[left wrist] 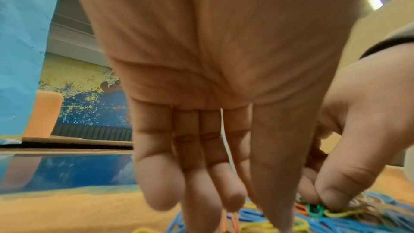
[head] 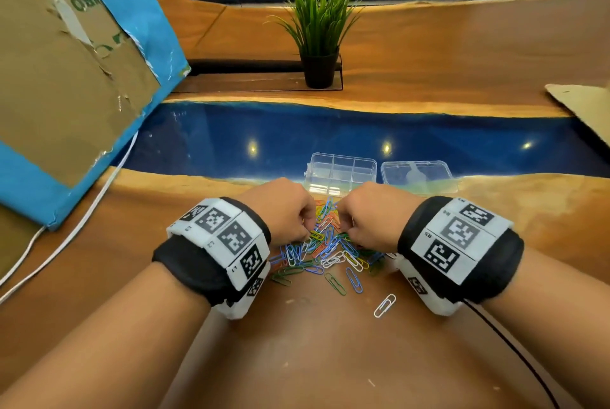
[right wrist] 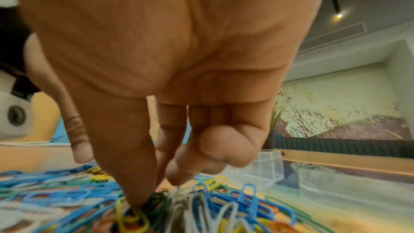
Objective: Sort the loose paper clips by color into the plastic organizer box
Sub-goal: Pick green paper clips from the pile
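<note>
- The paper clips [head: 325, 247] lie in a loose mixed pile of blue, green, yellow, orange and white on the wooden part of the table [head: 330, 359], toward its near edge and about midway between its left and right sides.
- A single white clip [head: 385, 305] lies apart from the pile on its near right side; a green clip [head: 335, 284] and a blue clip [head: 354, 280] sit just beside the pile's near edge.
- The left hand [head: 280, 210] is over the left of the pile, fingers pointing down with their tips among the clips; in the left wrist view a thin white strand [left wrist: 226, 141] runs down between the fingers [left wrist: 161, 183], but whether they grasp a clip I cannot tell.
- The right hand [head: 369, 215] is over the right of the pile; in the right wrist view its thumb [right wrist: 125, 157] and curled fingers pinch down into white clips [right wrist: 190, 206] and dark green ones, the thumb tip on a yellow clip [right wrist: 134, 219].
- The plastic organizer box [head: 340, 174] stands open just beyond the pile, at the border of the wood and the blue resin strip [head: 330, 131], its clear compartments holding no clips that I can see.
- A clear lid [head: 417, 176] lies just to the right of the box.
- Both wrists wear black bands with white marker tiles [head: 224, 237].
- A potted plant [head: 318, 32] stands further back, near the far edge.
- A blue-edged cardboard panel [head: 66, 78] leans at the far left, with a white cable [head: 82, 220] running along the wood below it.
</note>
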Demonstrator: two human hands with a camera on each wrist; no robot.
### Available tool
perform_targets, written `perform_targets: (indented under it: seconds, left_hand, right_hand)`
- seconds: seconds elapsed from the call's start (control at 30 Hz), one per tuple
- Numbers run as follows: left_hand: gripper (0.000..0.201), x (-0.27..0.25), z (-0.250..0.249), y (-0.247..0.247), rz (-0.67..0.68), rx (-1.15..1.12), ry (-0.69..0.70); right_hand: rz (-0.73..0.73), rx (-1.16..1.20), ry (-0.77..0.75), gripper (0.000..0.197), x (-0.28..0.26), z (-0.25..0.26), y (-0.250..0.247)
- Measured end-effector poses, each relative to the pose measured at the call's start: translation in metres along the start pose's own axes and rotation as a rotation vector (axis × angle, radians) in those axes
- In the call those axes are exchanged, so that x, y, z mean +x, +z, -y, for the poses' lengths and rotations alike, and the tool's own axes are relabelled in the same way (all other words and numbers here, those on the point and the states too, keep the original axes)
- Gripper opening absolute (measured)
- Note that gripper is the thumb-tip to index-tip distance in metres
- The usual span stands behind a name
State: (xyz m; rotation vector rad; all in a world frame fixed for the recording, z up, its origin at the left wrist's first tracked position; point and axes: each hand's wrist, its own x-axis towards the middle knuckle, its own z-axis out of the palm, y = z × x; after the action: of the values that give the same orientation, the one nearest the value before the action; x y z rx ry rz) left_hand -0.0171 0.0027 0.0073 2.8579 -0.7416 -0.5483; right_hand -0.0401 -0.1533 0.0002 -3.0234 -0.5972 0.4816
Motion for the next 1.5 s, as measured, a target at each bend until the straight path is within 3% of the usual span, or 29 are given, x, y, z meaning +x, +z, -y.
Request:
perform_targets:
  seconds: [0.4, 0.57, 0.73, 0.93, 1.03, 1.1, 1.2, 1.33, 1.5]
  left_hand:
    - [0.011, -0.003, -0.005, 0.01, 0.002, 0.062, 0.001]
    - [0.018, 0.002, -0.01, 0.008, 0.022, 0.092, 0.011]
    - [0.012, 0.003, -0.009, 0.008, 0.003, 0.086, 0.021]
    - [0.008, -0.001, 0.005, 0.006, -0.001, -0.115, 0.019]
    - [0.014, -0.004, 0.011, 0.005, -0.006, -0.242, 0.009]
    - [0.017, -0.006, 0.013, 0.004, -0.001, -0.307, 0.008]
    - [0.019, -0.01, 0.013, 0.002, 0.06, -0.514, 0.009]
    - [0.017, -0.01, 0.014, 0.003, 0.073, -0.728, 0.021]
    - [0.013, -0.008, 0.017, 0.007, 0.075, -0.792, 0.002]
  right_hand:
    - [-0.011, 0.017, 0.052, 0.017, -0.002, -0.002, 0.0]
    - [-0.08, 0.172, 0.087, 0.014, -0.016, -0.015, -0.001]
    - [-0.071, 0.552, 0.123, 0.02, -0.024, -0.031, 0.003]
    - [0.022, 1.473, 0.246, 0.032, -0.026, -0.027, 0.007]
    - [0.059, 1.797, 0.294, 0.026, -0.025, -0.026, 0.009]
    - [0.089, 1.877, 0.284, 0.015, -0.026, -0.025, 0.008]
    - [0.146, 1.84, 0.249, 0.017, -0.028, -0.02, 0.005]
    - [0.1, 1.414, 0.241, 0.027, -0.03, -0.017, 0.009]
    - [0.061, 1.05, 0.116, 0.009, -0.034, -0.012, 0.004]
